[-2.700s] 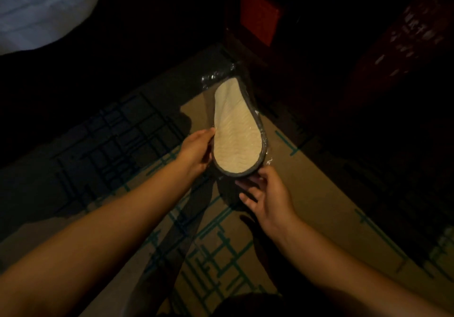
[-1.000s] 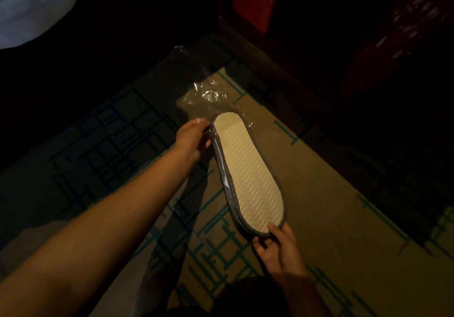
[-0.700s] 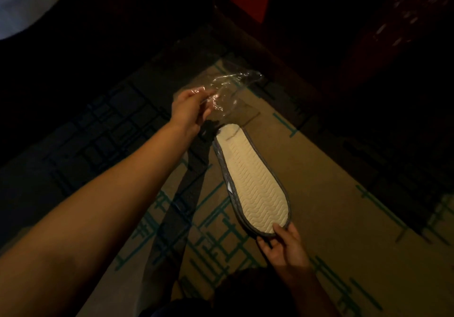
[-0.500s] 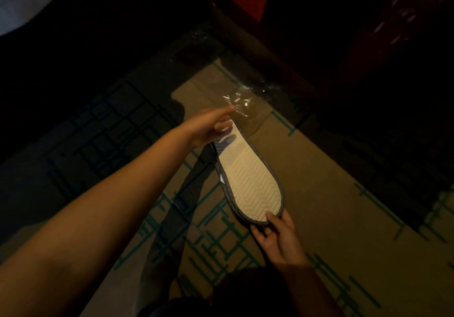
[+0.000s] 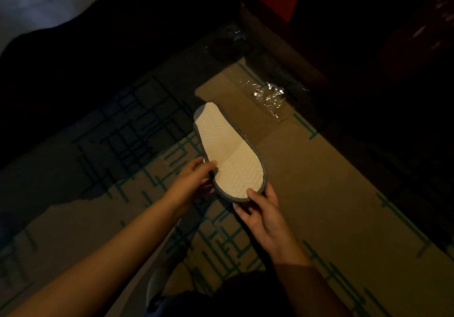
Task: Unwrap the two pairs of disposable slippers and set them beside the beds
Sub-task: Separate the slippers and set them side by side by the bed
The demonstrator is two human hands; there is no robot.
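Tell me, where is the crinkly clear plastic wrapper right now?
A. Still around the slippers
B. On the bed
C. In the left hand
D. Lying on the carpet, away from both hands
D: the clear wrapper lies on the carpet, apart from the slippers that both hands hold.

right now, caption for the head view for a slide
Both hands hold unwrapped slippers; wrapper on carpet.
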